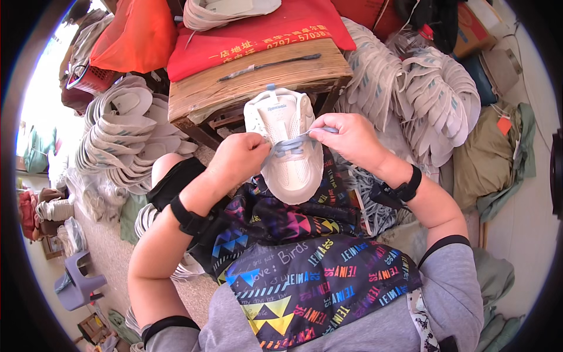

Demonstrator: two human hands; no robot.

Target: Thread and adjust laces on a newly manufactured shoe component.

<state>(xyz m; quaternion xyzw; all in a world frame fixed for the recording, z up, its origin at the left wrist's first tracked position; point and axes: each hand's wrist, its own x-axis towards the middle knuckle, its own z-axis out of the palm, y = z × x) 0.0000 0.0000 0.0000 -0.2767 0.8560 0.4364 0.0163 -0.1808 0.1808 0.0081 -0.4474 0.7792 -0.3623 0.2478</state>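
A white sneaker upper [293, 176] sits in front of me with its toe toward my body and its tongue toward the wooden stool. A blue-grey shoelace [288, 145] crosses the throat of the upper in a few rows near the toe end. My left hand [239, 154] is closed in a pinch on the lace at the left side. On the right, my right hand [347, 136] pinches the other stretch of lace between thumb and forefinger, its end sticking out past the fingers. The upper eyelets carry no visible lace.
A wooden stool [199, 97] stands ahead, bearing a thin dark tool [270, 67] and a red cloth bag [258, 44]. Nested white uppers are stacked at left [120, 132] and right [437, 100]. Loose laces [375, 202] lie right of my lap, near an olive sack [489, 158].
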